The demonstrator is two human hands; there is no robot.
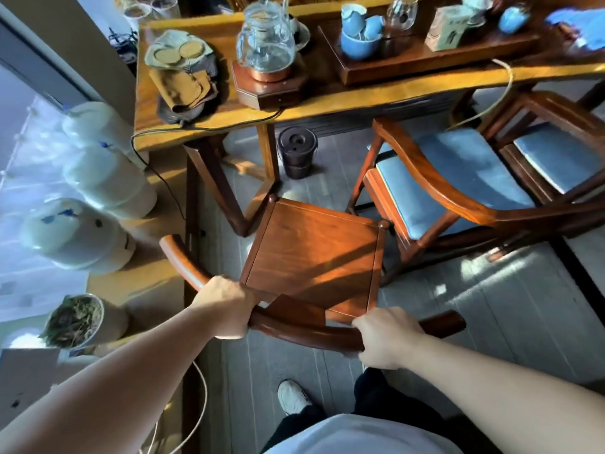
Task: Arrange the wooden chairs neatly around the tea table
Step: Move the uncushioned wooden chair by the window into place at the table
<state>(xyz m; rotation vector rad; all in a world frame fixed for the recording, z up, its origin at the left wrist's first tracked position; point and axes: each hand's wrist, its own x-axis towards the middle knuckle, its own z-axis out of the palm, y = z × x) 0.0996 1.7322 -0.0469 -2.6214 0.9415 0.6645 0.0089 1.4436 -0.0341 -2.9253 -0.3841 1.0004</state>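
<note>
A bare wooden chair (pixel 314 253) with a curved back rail stands in front of me, its seat pointing at the left end of the tea table (pixel 327 103). My left hand (pixel 226 306) grips the left part of the rail and my right hand (pixel 386 337) grips the right part. To the right, a second chair with a blue cushion (pixel 451 178) is turned at an angle beside the table. A third blue-cushioned chair (pixel 556 158) sits further right, partly under the table edge.
The table carries a glass kettle (pixel 265 44) on a wooden base, blue cups (pixel 360 31) on a tray, and cloths. A dark lidded bucket (pixel 297 152) stands under the table. White jars (pixel 108 178) and a potted plant (pixel 77 319) line the left ledge. A cable hangs from the table's left end.
</note>
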